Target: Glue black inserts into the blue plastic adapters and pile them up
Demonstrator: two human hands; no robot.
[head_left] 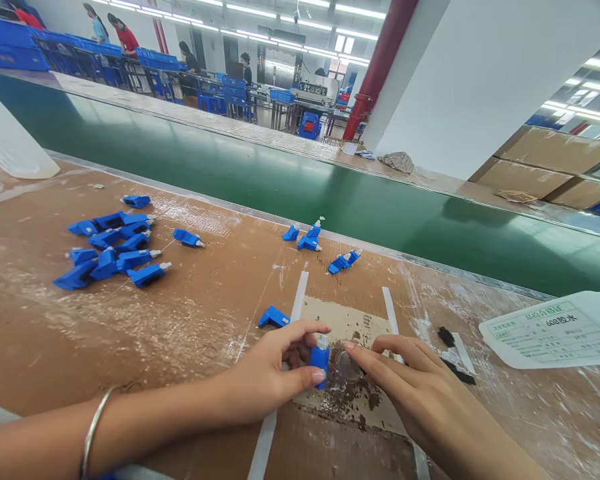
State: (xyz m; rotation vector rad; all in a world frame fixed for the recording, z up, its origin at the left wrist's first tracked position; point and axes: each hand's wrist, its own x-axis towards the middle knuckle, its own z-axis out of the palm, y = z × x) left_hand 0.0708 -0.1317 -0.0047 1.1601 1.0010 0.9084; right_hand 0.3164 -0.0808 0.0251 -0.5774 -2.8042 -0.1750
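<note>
My left hand pinches a blue plastic part between thumb and fingers. The part stands upright, with a translucent whitish tip at its top. Close by on the right, my right hand has its index fingertip at the rim of a small round clear cup; its thumb is hidden beneath the hand. Both hands are over a stained beige sheet between white tape strips. Another blue part lies just beyond my left hand.
A pile of similar blue parts lies at the left, and several more are near the green belt. White plastic jugs lie at left and at right. Black pieces rest right of my right hand. People work in the background.
</note>
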